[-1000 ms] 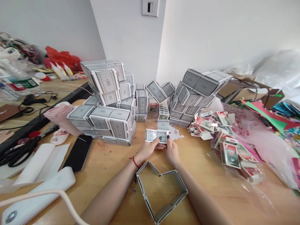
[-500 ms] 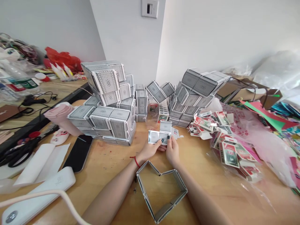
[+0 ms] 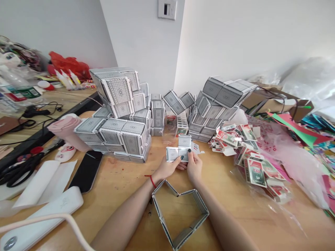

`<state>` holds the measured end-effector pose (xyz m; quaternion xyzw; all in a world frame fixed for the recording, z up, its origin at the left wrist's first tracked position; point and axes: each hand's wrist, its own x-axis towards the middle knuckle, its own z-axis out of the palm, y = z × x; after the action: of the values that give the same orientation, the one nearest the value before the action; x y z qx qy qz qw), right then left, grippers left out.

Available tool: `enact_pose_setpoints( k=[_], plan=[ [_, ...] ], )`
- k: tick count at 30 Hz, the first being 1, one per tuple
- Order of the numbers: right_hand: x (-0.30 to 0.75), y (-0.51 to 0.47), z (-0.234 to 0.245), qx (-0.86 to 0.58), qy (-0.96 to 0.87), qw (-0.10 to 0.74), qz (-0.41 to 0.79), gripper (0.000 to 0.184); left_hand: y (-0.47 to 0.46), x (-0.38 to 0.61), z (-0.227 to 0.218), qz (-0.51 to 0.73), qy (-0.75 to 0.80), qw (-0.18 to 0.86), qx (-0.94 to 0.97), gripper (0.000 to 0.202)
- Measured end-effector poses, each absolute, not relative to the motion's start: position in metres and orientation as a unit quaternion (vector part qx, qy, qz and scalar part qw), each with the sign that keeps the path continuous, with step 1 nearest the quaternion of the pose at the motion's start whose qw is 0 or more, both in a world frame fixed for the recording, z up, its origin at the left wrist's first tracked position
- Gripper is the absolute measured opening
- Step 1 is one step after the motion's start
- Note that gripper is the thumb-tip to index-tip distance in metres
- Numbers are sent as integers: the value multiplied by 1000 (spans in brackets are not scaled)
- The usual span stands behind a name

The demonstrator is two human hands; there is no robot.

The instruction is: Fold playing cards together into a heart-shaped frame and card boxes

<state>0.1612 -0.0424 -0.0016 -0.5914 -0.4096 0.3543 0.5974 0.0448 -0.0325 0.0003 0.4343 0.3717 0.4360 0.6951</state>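
Observation:
Several joined playing cards (image 3: 172, 153), grey-patterned backs up, form an L-shaped piece between my hands. Pinching its lower edge is my left hand (image 3: 167, 168), thumb on top and fingers partly hidden beneath. My right hand (image 3: 194, 166) grips the piece's right end, its thumb and index finger at the card edge. Just beyond, a few loose playing cards (image 3: 195, 147) lie face up on the table. Between my forearms stands a heart-shaped frame (image 3: 164, 223) of folded cards, open in the middle. Neither hand touches it.
Stacked card blocks stand at left (image 3: 123, 136) and right (image 3: 222, 94). Red-and-green card boxes (image 3: 255, 170) are heaped beside crumpled pink plastic (image 3: 295, 167). On the left lie a black phone (image 3: 86, 170), a white power bank (image 3: 44, 219) with a cable, and black scissors (image 3: 23, 170).
My right hand has shifted slightly right and its fingers now sit at the card piece's right end. The card piece has turned slightly; the heart-shaped frame stays in place.

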Motion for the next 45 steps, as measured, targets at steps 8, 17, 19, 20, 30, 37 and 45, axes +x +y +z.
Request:
enact_pose_setpoints(
  k=[8, 17, 19, 20, 30, 37, 45],
  plan=[
    [178, -33, 2, -518, -455, 581, 432, 31, -27, 40, 3, 449, 363, 719, 386, 34],
    [184, -32, 1, -435, -401, 582, 558, 48, -23, 26, 11, 506, 297, 658, 472, 78],
    [185, -32, -1, -439, -405, 577, 558, 50, -22, 22, 12, 483, 265, 668, 500, 87],
    [186, -32, -2, -447, -407, 576, 550, 49, -21, 19, 12, 462, 250, 682, 509, 91],
    [186, -33, -2, -528, -411, 566, 482, 49, -12, 10, 8, 353, 291, 812, 361, 72],
    [182, -35, -3, -519, -494, 557, 421, 25, -11, 11, 11, 316, 289, 837, 341, 48],
    [200, -38, -3, -605, -593, 498, 186, 30, -9, 16, 10, 395, 353, 776, 343, 27]
  ],
)
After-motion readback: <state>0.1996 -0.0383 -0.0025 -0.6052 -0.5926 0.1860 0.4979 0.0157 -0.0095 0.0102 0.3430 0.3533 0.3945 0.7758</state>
